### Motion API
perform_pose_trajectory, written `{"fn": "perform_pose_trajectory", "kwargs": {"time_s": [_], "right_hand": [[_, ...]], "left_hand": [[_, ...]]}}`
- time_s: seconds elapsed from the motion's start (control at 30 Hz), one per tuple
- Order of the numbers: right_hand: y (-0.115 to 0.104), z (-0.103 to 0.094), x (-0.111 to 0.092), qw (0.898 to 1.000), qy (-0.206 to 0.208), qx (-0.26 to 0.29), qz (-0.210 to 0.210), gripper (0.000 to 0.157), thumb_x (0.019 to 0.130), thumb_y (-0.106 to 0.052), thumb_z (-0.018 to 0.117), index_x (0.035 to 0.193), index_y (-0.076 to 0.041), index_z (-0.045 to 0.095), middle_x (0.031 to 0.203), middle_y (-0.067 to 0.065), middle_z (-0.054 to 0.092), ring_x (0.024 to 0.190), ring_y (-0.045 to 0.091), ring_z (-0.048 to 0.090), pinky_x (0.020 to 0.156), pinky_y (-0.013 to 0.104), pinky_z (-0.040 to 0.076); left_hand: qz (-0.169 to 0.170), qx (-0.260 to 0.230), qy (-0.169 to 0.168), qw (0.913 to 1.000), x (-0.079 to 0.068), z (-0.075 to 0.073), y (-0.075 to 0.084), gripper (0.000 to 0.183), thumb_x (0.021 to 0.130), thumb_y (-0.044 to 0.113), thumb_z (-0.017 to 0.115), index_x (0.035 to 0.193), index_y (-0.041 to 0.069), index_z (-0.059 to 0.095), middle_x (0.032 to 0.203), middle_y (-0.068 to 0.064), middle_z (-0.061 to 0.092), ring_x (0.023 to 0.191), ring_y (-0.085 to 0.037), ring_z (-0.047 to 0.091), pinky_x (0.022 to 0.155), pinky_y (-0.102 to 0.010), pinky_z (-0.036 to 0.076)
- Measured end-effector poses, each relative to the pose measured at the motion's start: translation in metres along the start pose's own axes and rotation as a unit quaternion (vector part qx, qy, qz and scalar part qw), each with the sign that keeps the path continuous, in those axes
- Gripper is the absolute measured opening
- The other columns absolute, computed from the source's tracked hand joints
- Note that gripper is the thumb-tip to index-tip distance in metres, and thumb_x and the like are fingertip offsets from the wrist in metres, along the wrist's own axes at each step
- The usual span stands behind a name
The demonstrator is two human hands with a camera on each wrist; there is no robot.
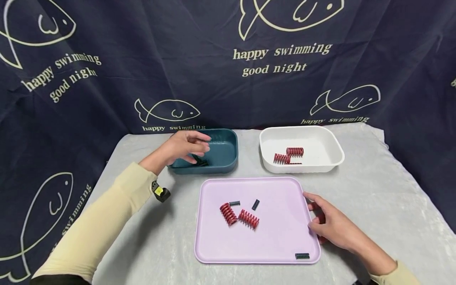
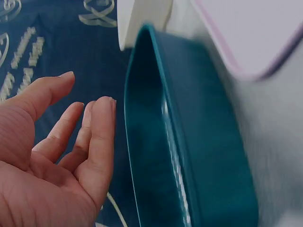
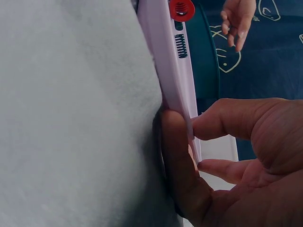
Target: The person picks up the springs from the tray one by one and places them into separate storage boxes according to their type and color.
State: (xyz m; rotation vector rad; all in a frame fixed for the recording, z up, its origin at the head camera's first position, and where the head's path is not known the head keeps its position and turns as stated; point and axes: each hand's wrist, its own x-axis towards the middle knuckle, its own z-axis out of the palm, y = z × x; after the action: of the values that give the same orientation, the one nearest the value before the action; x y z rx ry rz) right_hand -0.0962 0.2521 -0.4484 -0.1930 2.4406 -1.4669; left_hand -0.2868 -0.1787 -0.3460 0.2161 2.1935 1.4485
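My left hand (image 1: 185,146) hovers over the teal bin (image 1: 228,148), its fingers loosely spread with nothing held. Some small dark springs (image 1: 202,162) lie in that bin, partly hidden by the hand. In the left wrist view the palm and fingers show bare beside the bin's rim (image 2: 163,90). My right hand (image 1: 335,223) grips the right edge of the lilac tray (image 1: 274,233), thumb and fingers on either side of the rim in the right wrist view. On the tray lie a thick red spring (image 1: 228,214), a second red spring (image 1: 249,219) and three small dark springs (image 1: 302,256).
A white bin (image 1: 320,152) stands behind the tray on the right, with red springs (image 1: 295,151) inside. A pale grey cloth (image 1: 160,233) covers the table. Behind the bins hangs a dark blue curtain (image 1: 199,51) with fish drawings.
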Motion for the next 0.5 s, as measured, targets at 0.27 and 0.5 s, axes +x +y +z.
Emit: {"fn": "perform_pose_trajectory", "kwargs": {"time_s": [0.27, 0.5], "right_hand": [[0.002, 0.000, 0.000, 1.000, 0.001, 0.003, -0.009, 0.079, 0.086, 0.013, 0.066, 0.156, 0.003, 0.031, 0.124, 0.022, 0.052, 0.074, 0.013, 0.055, 0.044, 0.035, 0.053], [0.002, 0.000, 0.000, 1.000, 0.003, 0.002, -0.008, 0.079, 0.086, 0.013, 0.066, 0.156, 0.003, 0.031, 0.124, 0.022, 0.052, 0.074, 0.014, 0.055, 0.044, 0.035, 0.053]], "left_hand": [[0.013, -0.005, -0.068, 0.9976, -0.009, 0.046, 0.002, 0.039, 0.093, 0.015, 0.078, 0.131, 0.009, 0.069, 0.115, -0.007, 0.074, 0.116, -0.043, 0.065, 0.079, -0.050, 0.062], [0.007, 0.021, -0.115, 0.9931, -0.012, 0.079, -0.011, 0.039, 0.089, 0.012, 0.081, 0.127, 0.005, 0.072, 0.109, -0.006, 0.076, 0.103, -0.036, 0.070, 0.070, -0.044, 0.063]]}}
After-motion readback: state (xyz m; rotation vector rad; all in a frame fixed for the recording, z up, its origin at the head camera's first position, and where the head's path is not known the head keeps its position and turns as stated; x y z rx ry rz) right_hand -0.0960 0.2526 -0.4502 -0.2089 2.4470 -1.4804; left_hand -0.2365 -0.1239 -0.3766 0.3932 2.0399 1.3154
